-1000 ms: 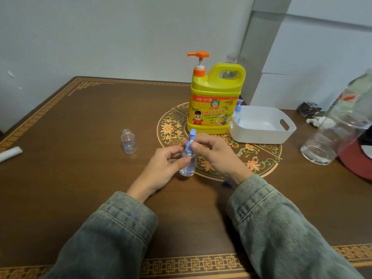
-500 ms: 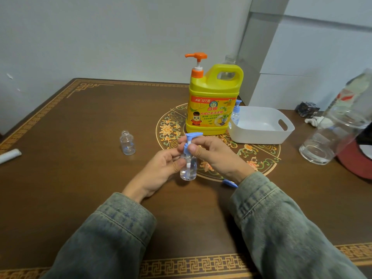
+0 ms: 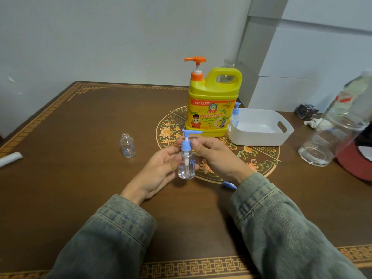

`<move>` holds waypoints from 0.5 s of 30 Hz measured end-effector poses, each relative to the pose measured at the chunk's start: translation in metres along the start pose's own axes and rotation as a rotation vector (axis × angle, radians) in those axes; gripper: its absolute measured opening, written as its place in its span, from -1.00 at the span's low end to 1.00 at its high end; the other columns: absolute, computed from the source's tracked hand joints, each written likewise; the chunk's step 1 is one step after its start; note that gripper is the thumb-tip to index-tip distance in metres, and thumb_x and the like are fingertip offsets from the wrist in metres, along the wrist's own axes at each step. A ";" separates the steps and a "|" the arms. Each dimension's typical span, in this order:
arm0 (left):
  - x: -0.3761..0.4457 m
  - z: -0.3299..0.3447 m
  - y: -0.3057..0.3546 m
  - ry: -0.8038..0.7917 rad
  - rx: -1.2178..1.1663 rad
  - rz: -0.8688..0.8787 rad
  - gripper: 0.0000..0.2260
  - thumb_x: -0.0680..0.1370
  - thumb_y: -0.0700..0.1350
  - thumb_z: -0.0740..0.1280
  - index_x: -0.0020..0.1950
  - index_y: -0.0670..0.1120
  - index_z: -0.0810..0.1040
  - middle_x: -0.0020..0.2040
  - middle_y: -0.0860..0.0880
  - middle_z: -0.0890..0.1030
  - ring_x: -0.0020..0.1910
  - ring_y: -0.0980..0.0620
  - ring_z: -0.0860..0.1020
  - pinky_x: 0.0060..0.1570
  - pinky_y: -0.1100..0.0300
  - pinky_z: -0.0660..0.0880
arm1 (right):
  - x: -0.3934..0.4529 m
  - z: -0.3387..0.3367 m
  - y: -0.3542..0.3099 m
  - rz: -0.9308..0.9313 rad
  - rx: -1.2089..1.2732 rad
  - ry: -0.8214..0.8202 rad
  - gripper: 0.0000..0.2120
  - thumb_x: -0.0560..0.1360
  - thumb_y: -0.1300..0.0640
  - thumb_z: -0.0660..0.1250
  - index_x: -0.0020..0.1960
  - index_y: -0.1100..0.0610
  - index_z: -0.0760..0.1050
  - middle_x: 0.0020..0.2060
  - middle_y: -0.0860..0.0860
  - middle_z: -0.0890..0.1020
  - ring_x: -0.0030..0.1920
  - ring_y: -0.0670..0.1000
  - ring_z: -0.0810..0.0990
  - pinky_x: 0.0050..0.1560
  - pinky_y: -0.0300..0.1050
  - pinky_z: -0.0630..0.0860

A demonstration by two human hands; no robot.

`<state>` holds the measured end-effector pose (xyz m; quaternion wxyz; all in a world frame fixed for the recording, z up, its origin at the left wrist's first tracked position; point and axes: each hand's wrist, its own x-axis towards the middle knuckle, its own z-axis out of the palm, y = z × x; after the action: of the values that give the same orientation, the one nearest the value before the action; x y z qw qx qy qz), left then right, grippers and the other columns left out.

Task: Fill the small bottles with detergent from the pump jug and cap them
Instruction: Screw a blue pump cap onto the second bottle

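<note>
A small clear bottle (image 3: 186, 168) holding clear liquid stands upright at the table's centre, gripped at its side by my left hand (image 3: 159, 168). Its blue pump cap (image 3: 186, 141) sits on the neck, nozzle pointing right, and my right hand (image 3: 213, 154) pinches the cap's collar. Behind stands the yellow pump jug (image 3: 211, 105) with an orange pump. A second small bottle (image 3: 127, 145), open and uncapped, stands to the left. A third small bottle with a blue pump (image 3: 235, 117) leans in the white tray (image 3: 259, 135). A loose blue cap piece (image 3: 229, 184) lies beside my right wrist.
A large clear glass jar (image 3: 330, 141) stands at the right, with a red object (image 3: 354, 166) behind it. A dark cube (image 3: 306, 111) and a white crumpled thing (image 3: 314, 123) lie at the back right. A white tube end (image 3: 10, 159) rests at the left edge.
The blue pump cap has turned on the bottle; its nozzle, once pointing away, now points right. My fingers have shifted around the collar. The bottle sits slightly lower and more upright.
</note>
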<state>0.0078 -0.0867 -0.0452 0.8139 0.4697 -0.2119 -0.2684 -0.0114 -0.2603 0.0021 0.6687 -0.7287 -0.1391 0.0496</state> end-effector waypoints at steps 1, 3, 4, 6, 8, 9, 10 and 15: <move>-0.001 -0.001 0.000 0.003 0.003 -0.004 -0.31 0.35 0.02 0.53 0.38 -0.21 0.39 0.22 -0.28 0.57 0.15 -0.21 0.59 0.21 -0.03 0.51 | -0.001 0.000 0.001 0.002 -0.013 -0.030 -0.72 0.63 0.17 0.15 0.18 0.27 0.56 0.05 0.08 0.66 -0.19 -0.02 0.56 -0.31 -0.27 0.44; -0.001 -0.001 0.000 0.028 0.016 -0.010 -0.29 0.34 0.03 0.54 0.40 -0.19 0.39 0.27 -0.28 0.54 0.25 -0.23 0.53 0.26 -0.05 0.47 | -0.003 -0.001 0.004 -0.002 -0.014 -0.043 -0.74 0.62 0.16 0.17 0.17 0.21 0.58 0.06 0.04 0.64 -0.14 -0.06 0.59 -0.15 -0.11 0.50; -0.001 -0.001 0.000 0.040 0.032 -0.008 -0.29 0.34 0.03 0.54 0.39 -0.19 0.40 0.27 -0.29 0.54 0.27 -0.22 0.52 0.26 -0.04 0.48 | -0.002 -0.001 0.004 0.001 -0.001 -0.029 -0.76 0.62 0.16 0.19 0.16 0.19 0.58 0.06 0.07 0.64 -0.07 0.00 0.59 -0.05 -0.01 0.50; -0.001 0.001 0.000 0.047 0.095 0.010 -0.30 0.32 0.01 0.56 0.36 -0.23 0.42 0.24 -0.30 0.55 0.22 -0.19 0.55 0.17 0.02 0.53 | -0.003 -0.003 0.002 0.015 0.014 0.006 -0.77 0.61 0.18 0.21 0.17 0.23 0.57 -0.03 0.09 0.65 -0.07 0.02 0.59 -0.03 -0.03 0.50; -0.001 0.003 0.000 0.061 0.143 0.021 -0.30 0.29 -0.01 0.58 0.32 -0.28 0.45 0.17 -0.29 0.59 0.12 -0.17 0.60 0.07 0.04 0.57 | -0.003 -0.003 0.001 0.039 0.035 0.013 -0.76 0.61 0.20 0.22 0.19 0.29 0.55 -0.13 0.06 0.65 -0.22 -0.09 0.60 -0.24 -0.22 0.51; -0.001 0.003 0.000 0.058 0.149 0.017 -0.32 0.30 -0.01 0.58 0.30 -0.29 0.45 0.14 -0.29 0.60 0.09 -0.17 0.61 0.05 0.03 0.57 | -0.004 -0.003 0.002 0.047 0.040 0.009 -0.75 0.61 0.20 0.22 0.20 0.30 0.54 -0.14 0.06 0.64 -0.26 -0.13 0.59 -0.31 -0.27 0.49; -0.002 0.003 0.000 0.044 0.147 0.008 -0.34 0.32 -0.02 0.57 0.29 -0.30 0.45 0.12 -0.28 0.60 0.08 -0.18 0.62 0.05 0.01 0.58 | -0.004 -0.003 0.003 0.049 0.041 0.001 -0.74 0.61 0.20 0.22 0.21 0.30 0.54 -0.12 0.06 0.64 -0.25 -0.14 0.60 -0.34 -0.28 0.49; -0.005 0.003 0.000 -0.042 0.079 -0.048 -0.41 0.41 -0.02 0.47 0.30 -0.33 0.42 0.08 -0.29 0.61 0.07 -0.20 0.63 0.09 0.01 0.57 | -0.002 -0.004 0.005 0.005 0.011 -0.018 -0.71 0.53 0.06 0.25 0.14 0.18 0.60 0.07 0.06 0.65 0.01 0.04 0.59 -0.10 -0.08 0.50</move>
<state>0.0023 -0.0853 -0.0443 0.7835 0.5007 -0.2279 -0.2889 -0.0118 -0.2646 -0.0025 0.6714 -0.7247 -0.1432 0.0585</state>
